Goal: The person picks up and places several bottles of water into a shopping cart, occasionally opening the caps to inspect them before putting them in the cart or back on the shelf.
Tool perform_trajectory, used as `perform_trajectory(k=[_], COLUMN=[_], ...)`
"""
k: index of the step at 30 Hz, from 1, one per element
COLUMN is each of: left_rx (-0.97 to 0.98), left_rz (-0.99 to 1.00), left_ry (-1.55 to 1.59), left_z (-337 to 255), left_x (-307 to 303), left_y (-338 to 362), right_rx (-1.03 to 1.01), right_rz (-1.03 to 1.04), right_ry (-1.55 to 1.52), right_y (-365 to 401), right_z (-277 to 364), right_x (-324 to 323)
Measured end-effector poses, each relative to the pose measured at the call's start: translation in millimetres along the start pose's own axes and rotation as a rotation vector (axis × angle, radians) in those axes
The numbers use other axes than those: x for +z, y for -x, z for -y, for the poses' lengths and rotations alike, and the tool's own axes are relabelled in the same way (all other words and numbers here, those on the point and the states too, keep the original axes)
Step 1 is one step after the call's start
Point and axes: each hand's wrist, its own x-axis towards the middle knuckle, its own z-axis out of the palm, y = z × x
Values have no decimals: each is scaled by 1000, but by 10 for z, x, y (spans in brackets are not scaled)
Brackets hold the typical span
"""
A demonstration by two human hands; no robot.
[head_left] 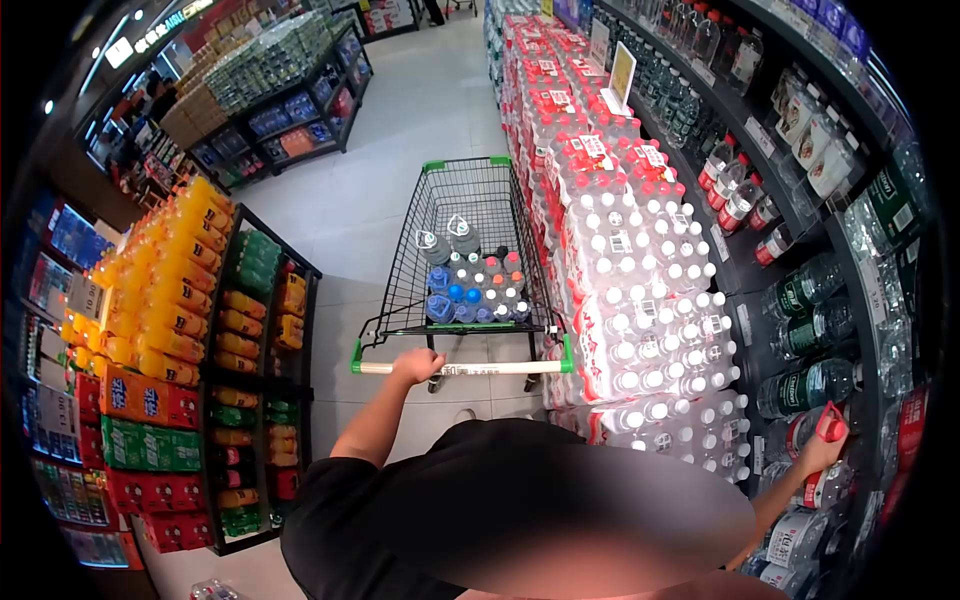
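My left hand [418,365] is wrapped round the white push bar of a shopping cart [467,369], left of its middle. In the cart's wire basket stand two large water jugs with carrying handles [462,236] and several smaller bottles with blue, white and red caps [473,295]. At the lower right my right hand [826,447] reaches to the shelf, its fingers closed on the red carrying handle [831,421] of a large water bottle. Most of that bottle is hidden or hard to tell from its neighbours. Large green-labelled water bottles [806,388] lie just beyond it.
Shrink-wrapped packs of bottled water [650,300] are stacked between the cart and the right-hand shelf [790,190]. On the left stands a rack of orange drinks [160,290] with drink cartons [150,445] below. Tiled floor [390,120] runs ahead, past another display [270,80].
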Motion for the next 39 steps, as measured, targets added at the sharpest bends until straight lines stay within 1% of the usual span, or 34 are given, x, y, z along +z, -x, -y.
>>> perform_trajectory(k=[3,4,7,8,9,11,12,14,15,18,21,23,24,27,28,31,32,35,36,39], left_rx=[18,30,8,7,-1,-10,1,134,201,299,401,430,456,441,465,469,483,481,471,625], left_rz=[29,-1,-132,-221,-274,-380,-443,-565,-625,-579,-567,-535,-558,-491,-494,-464,-484,-452,-437,-515], left_ry=[24,41,61,67,119,221,249,294,321,373,408,442,426,486,518,530,526,551,552,556], left_z=[42,46,-11,-12,-21,-55,-77,-181,-257,-590,-882,-1048,-1125,-1261,-1256,-1281,-1264,-1342,-1378,-1462], left_x=[25,38,39,83,81,95,118,142,155,59,-10,-53,-70,-91,-45,-12,39,16,14,128], left_y=[-52,-51,40,55,69,73,44,15,15,75,121,188,261,424,426,526,520,617,643,521], right_rx=[-79,-116,-149,-175,-249,-191,-156,-91,-82,-56,32,-71,-125,-197,-152,-109,-100,-231,-241,-285], right_rz=[21,13,-47,-59,-87,-88,-80,-77,-37,90,240,340,390,529,563,679,673,748,785,829], right_ry=[-79,-158,-358,-357,-307,-285,-431,-726,-740,-788,-884,-985,-1036,-1011,-987,-1042,-1104,-1062,-1091,-1042], right_y=[192,257,354,362,338,272,273,241,271,488,702,790,816,842,870,906,912,867,863,912], right_z=[302,464,647,715,775,723,597,313,306,659,1269,1390,1410,1439,1456,1599,1674,1801,1799,1974], right_x=[-57,-129,-337,-461,-617,-898,-915,-930,-946,-1018,-1065,-1009,-959,-830,-779,-722,-748,-759,-688,-675])
